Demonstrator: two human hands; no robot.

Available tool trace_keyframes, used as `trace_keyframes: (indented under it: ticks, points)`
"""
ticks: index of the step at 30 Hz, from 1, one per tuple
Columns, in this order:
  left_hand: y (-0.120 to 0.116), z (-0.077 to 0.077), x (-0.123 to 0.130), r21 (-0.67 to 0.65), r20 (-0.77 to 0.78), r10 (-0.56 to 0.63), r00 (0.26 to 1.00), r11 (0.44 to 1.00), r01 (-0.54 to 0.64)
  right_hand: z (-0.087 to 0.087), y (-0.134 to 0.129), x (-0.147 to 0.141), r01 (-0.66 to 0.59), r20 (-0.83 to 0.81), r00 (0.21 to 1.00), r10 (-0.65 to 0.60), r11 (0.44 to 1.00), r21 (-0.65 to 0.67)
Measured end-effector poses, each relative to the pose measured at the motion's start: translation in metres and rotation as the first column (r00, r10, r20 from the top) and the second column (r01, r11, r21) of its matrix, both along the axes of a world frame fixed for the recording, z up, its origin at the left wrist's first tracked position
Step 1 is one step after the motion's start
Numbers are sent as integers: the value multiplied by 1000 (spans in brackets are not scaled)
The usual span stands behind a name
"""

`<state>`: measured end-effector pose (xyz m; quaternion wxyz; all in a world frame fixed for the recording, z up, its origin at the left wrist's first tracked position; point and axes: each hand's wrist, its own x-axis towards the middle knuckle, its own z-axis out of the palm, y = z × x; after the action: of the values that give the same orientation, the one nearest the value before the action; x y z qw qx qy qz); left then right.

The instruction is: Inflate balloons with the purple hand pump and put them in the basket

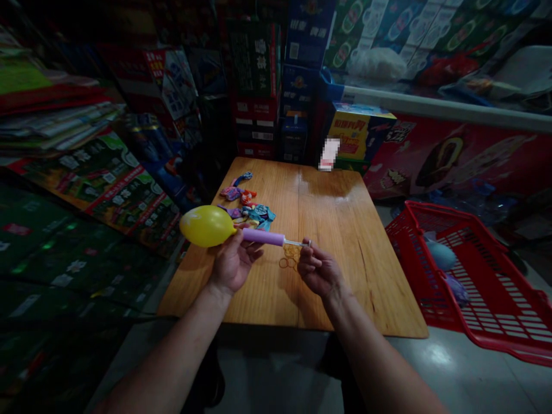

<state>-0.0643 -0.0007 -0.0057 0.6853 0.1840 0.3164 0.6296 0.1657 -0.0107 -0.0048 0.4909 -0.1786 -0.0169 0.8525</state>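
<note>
A yellow balloon (207,226), partly inflated, sits on the end of a lilac hand pump (263,236). My left hand (235,263) grips the pump's barrel just behind the balloon's neck. My right hand (318,267) pinches the end of the pump's thin metal rod (296,243). Both hands hover over a wooden table (336,230). Directly below them lies a small tangle of orange rubber bands (288,257). A heap of uninflated balloons in several colours (245,198) lies near the table's far left side, partly hidden behind the yellow balloon.
A red plastic basket (457,276) stands on the floor to the right, holding a pale blue balloon (440,255). A yellow printed carton (357,138) stands behind the table. Stacked boxes (256,92) rise at the back, and flattened printed cartons (95,184) fill the left.
</note>
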Motion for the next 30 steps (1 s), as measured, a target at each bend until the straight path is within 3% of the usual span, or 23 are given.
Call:
trace_keyframes:
  ticks: [3,7,12,17,23,30]
  points:
    - [-5,-10,11,-49,38,-89,995,995,91,-8,-6,-14,-45,10,999,45,999,11]
    - [-6,-18,18,-42,52,-85,995,995,88,-11,-7,-19,-28,5,1000,28,1000,-6]
    - [-2,-10,10,-40,40,-71,997,997,72,-3,-2,-5,-65,15,998,66,997,-28]
    - [3,-3,-3,31,-8,47,999,998,-47,2,-1,7,0,1,1000,-1,1000,17]
    - [-9,-9,12,-44,-33,-100,994,994,98,-10,-12,-15,-63,-5,998,63,998,-9]
    - [-1,-6,5,-17,-31,-42,999,999,41,-6,0,-4,-75,20,997,76,997,-15]
